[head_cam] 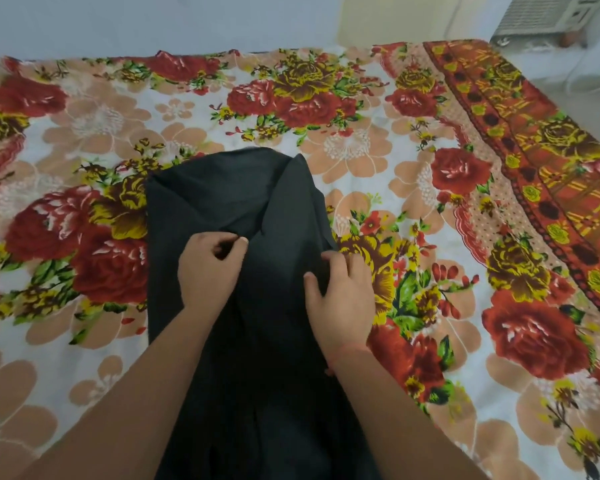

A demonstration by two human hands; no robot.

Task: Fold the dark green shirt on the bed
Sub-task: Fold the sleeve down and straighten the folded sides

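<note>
Dark green shirt (236, 188) lies lengthwise on the bed (430, 140), loosely bunched. Left hand (210, 271) pinches a central crease; right hand (342, 292) grips its right edge. Risk: uneven pull would likely skew the fold or trap wrinkles underneath.

Both forearms reach forward. The left grip (212, 268) pinches the shirt (243, 188) with curled fingers; the right grip (340, 292) clutches its edge, thumb spread.
</note>
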